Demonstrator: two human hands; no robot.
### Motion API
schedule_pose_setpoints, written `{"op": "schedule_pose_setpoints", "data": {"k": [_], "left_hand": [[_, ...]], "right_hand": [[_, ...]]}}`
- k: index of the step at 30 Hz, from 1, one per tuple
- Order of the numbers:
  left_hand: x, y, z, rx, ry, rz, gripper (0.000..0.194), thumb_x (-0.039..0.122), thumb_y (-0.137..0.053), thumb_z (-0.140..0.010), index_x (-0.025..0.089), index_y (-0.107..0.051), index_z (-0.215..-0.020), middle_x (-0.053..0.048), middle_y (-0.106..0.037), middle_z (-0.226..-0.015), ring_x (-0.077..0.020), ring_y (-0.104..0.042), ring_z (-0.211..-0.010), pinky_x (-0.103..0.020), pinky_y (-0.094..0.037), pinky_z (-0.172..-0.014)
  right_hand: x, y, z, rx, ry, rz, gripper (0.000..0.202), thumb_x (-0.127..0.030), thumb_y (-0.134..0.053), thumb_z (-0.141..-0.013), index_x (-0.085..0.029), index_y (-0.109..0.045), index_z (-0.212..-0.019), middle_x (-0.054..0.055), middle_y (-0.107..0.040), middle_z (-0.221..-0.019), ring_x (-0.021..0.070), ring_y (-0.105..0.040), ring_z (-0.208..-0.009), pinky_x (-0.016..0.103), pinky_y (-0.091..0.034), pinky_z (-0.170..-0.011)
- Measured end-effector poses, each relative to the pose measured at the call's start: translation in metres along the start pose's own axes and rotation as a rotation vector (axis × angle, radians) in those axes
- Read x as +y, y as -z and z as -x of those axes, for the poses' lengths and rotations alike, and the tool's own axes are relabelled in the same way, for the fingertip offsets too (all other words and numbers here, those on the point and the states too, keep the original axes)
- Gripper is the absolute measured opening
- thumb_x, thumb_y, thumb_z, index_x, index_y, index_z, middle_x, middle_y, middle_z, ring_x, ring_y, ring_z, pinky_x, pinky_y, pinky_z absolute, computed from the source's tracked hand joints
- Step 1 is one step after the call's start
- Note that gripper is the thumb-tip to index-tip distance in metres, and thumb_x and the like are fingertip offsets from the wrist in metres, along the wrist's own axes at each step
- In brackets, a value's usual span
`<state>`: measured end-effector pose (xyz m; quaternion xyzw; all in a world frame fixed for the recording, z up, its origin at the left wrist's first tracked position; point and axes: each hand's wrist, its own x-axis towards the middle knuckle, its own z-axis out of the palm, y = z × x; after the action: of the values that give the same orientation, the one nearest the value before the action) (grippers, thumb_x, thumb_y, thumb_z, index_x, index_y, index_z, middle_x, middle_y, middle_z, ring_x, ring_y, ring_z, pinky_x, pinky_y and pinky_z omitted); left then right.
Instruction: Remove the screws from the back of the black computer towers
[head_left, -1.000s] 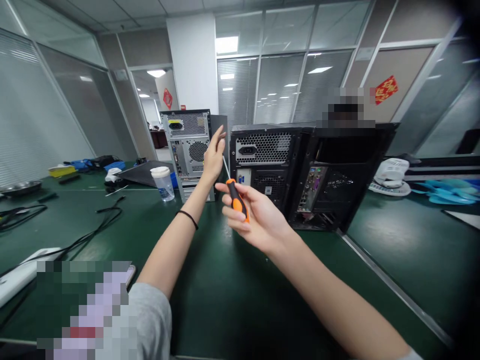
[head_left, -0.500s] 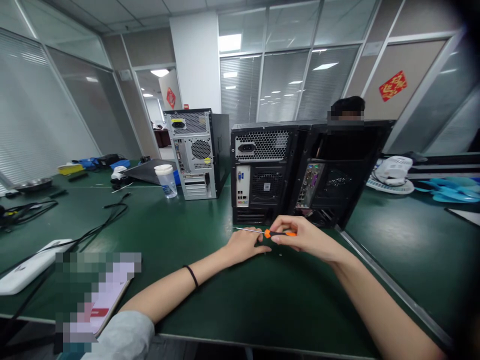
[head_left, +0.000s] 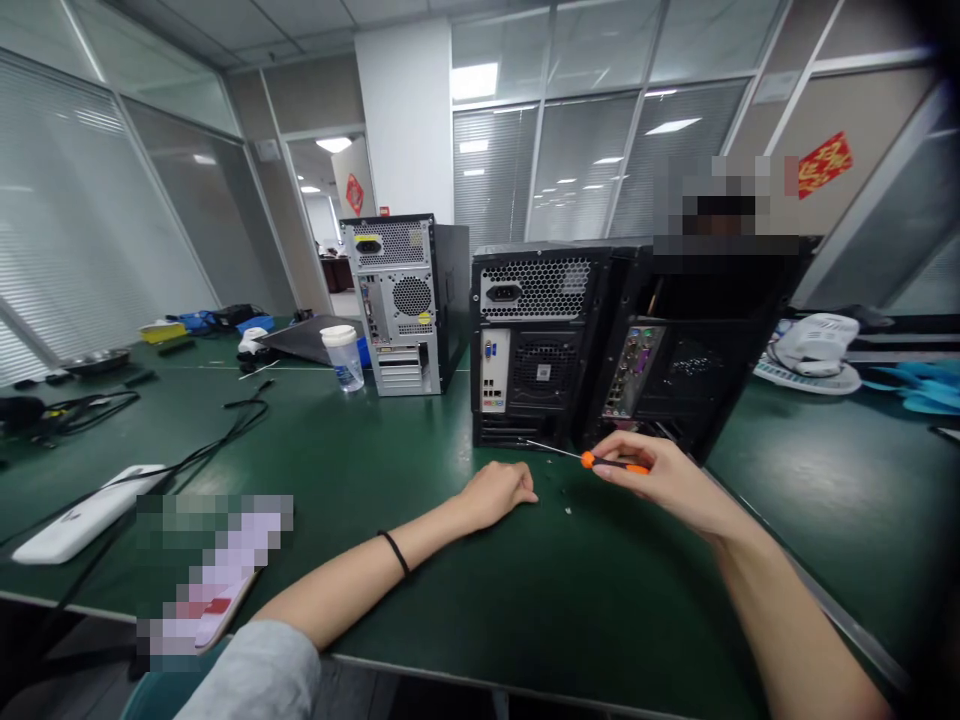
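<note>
My right hand point(head_left: 667, 480) grips a screwdriver point(head_left: 616, 465) by its orange and black handle. The thin shaft points left, its tip in front of the lower slots of a black computer tower point(head_left: 529, 345); I cannot tell if it touches. On the green table point(head_left: 420, 600), my left hand point(head_left: 501, 495) rests with its fingers curled in, and whatever may be inside them is hidden. Between my hands lie several tiny pieces, one of them pale point(head_left: 568, 511), too small to name.
A second black tower point(head_left: 675, 370) stands against the first. Further left are a grey tower point(head_left: 405, 310) and a lidded plastic cup point(head_left: 345, 358). Black cables point(head_left: 217, 440), a white device point(head_left: 86, 515) and a phone point(head_left: 229, 585) lie left. A person's head shows behind the towers.
My right hand has moved right with the screwdriver, so its shaft no longer crosses above my left hand. The left thumb, stretched out before, is now tucked in. The view has shifted slightly.
</note>
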<state>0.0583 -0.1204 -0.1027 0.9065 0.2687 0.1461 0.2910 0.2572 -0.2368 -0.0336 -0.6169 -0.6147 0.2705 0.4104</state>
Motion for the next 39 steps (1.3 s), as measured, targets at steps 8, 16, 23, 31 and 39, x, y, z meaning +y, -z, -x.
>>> {"op": "schedule_pose_setpoints", "data": {"k": [8,16,23,31,39], "left_hand": [[0.0,0.049,0.014,0.34,-0.088,0.554,0.011,0.023,-0.071,-0.07,0.015,-0.066,-0.077,-0.001,-0.067,-0.074,-0.0112,-0.062,-0.07,-0.022,-0.049,-0.066],[0.004,0.045,0.034,0.548,-0.065,0.856,0.019,0.027,-0.077,-0.06,0.014,-0.066,-0.069,-0.001,-0.066,-0.071,-0.0114,-0.062,-0.064,-0.026,-0.053,-0.065],[0.005,0.049,0.038,0.624,-0.097,0.897,0.015,0.023,-0.078,-0.058,0.015,-0.068,-0.066,0.0,-0.067,-0.067,-0.0103,-0.061,-0.061,-0.023,-0.053,-0.061],[0.007,0.05,0.041,0.65,-0.113,0.894,0.011,0.021,-0.077,-0.059,0.015,-0.069,-0.065,0.0,-0.067,-0.064,-0.0106,-0.061,-0.058,-0.023,-0.053,-0.058],[0.009,0.051,0.041,0.68,-0.098,0.919,0.01,0.022,-0.076,-0.06,0.015,-0.069,-0.064,0.0,-0.068,-0.062,-0.0098,-0.06,-0.053,-0.023,-0.054,-0.055]], "right_hand": [[0.002,-0.006,0.004,0.351,0.366,0.182,0.02,-0.039,-0.066,-0.077,-0.021,-0.068,-0.087,0.006,-0.068,-0.088,0.02,-0.063,-0.081,0.032,-0.05,-0.073],[-0.009,-0.022,0.009,0.461,0.743,0.436,0.012,-0.02,-0.065,-0.08,-0.024,-0.068,-0.09,0.004,-0.067,-0.081,0.0175,-0.062,-0.073,0.032,-0.049,-0.065],[-0.013,-0.028,0.016,0.48,0.842,0.548,0.025,-0.011,-0.066,-0.078,-0.026,-0.067,-0.097,0.002,-0.067,-0.082,0.0151,-0.058,-0.071,0.029,-0.046,-0.062],[-0.013,-0.035,0.019,0.525,0.885,0.639,0.028,-0.007,-0.065,-0.077,-0.025,-0.068,-0.098,0.004,-0.067,-0.082,0.0148,-0.057,-0.069,0.028,-0.044,-0.061],[-0.016,-0.039,0.019,0.554,0.889,0.652,0.027,-0.009,-0.064,-0.079,-0.029,-0.069,-0.097,0.003,-0.068,-0.08,0.014,-0.056,-0.066,0.028,-0.044,-0.06]]}}
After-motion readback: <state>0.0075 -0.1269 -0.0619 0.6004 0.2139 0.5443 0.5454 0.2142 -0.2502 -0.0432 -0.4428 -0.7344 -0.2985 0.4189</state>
